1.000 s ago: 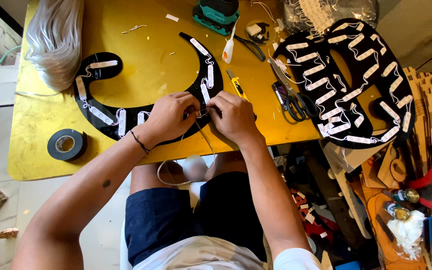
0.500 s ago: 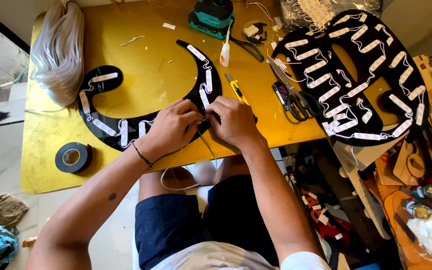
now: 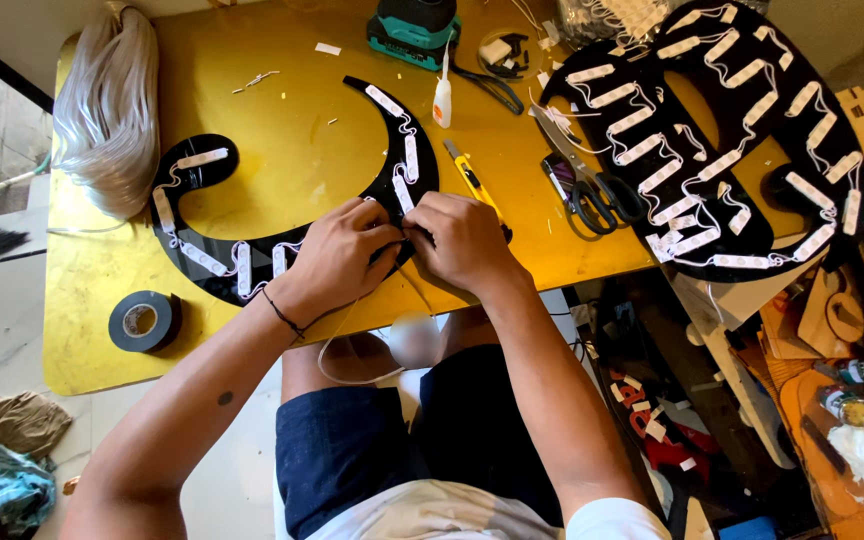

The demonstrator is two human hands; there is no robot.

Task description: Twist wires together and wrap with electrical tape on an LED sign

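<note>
A black curved sign panel, studded with white LED modules, lies on the yellow table. Both the left hand and the right hand pinch a module at the panel's lower curve. Left of the panel sits black tape; right of it, scissors.

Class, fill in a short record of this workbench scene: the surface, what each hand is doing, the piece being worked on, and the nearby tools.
surface: yellow table
left hand: fingers pinched on the curved black panel, meeting the right hand
right hand: pinching at the same spot
panel detail: white light modules joined by wires
nearby tools: yellow utility knife, scissors, glue bottle, black tape roll
far right: second black panel with modules
</note>
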